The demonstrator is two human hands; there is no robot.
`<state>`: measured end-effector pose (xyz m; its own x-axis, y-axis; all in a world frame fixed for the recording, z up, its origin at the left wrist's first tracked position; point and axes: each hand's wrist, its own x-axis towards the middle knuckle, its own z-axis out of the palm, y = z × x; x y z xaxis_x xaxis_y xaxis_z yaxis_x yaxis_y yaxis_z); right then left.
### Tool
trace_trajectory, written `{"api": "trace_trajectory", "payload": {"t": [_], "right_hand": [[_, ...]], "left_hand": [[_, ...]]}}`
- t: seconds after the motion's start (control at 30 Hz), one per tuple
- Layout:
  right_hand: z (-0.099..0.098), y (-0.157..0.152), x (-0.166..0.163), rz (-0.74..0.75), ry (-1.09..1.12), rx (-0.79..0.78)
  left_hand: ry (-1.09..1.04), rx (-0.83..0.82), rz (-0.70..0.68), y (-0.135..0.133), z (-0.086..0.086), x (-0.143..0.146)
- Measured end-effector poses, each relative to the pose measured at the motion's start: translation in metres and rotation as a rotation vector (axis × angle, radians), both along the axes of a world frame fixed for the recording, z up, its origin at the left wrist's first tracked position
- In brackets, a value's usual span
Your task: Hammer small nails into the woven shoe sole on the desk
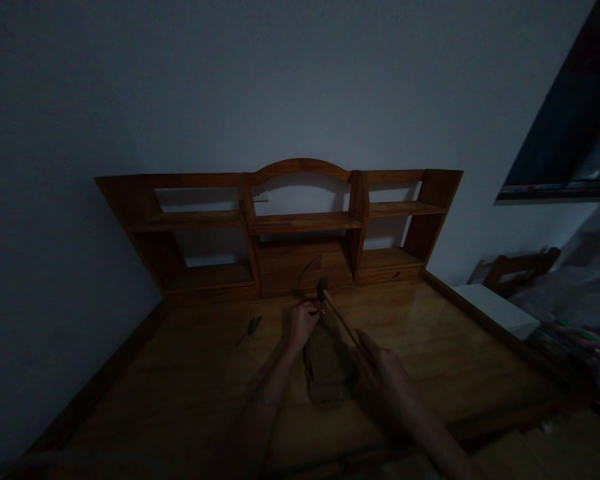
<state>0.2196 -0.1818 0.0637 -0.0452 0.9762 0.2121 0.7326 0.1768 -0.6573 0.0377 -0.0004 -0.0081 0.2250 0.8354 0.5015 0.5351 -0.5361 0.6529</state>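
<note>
My right hand (379, 360) is closed round the wooden handle of a hammer (344, 321). The hammer's dark head is just beyond the fingertips of my left hand (304, 323). Those fingers are pinched together over the far end of a flat brown slab (329, 370), beside a small shiny spot. A thin, curved, wire-like strip (306, 272) rises near them. In the dim light I cannot make out what the pinch holds, nor whether the hammer touches anything.
The slab lies on a wooden desk (195, 373). Small dark tools (253, 325) lie left of my left hand. A wooden shelf unit (305, 222) stands along the back against the wall. On the right are a white surface (497, 308) and a wooden chair (520, 268).
</note>
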Motion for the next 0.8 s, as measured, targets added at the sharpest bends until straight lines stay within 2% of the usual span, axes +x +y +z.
{"api": "trace_trajectory", "payload": {"t": [0.17, 0.3, 0.47, 0.53, 0.67, 0.8], "right_hand": [[-0.008, -0.001, 0.008, -0.088, 0.174, 0.060], [-0.023, -0.003, 0.026, -0.152, 0.319, 0.109], [-0.036, -0.010, 0.052, -0.246, 0.607, -0.101], [-0.041, -0.012, 0.062, -0.297, 0.690, -0.147], [-0.050, -0.011, 0.073, -0.297, 0.819, -0.174], [-0.050, -0.012, 0.073, -0.311, 0.844, -0.164]], "left_hand": [[-0.063, -0.014, 0.011, 0.000, -0.006, -0.003], [-0.112, 0.037, 0.019, -0.005, 0.001, -0.005], [-0.196, 0.158, 0.054, -0.015, 0.019, -0.006], [-0.190, 0.200, 0.025, -0.016, 0.022, -0.007], [-0.122, 0.241, -0.083, -0.015, 0.019, -0.008], [-0.060, 0.274, -0.116, -0.015, 0.014, -0.006]]}}
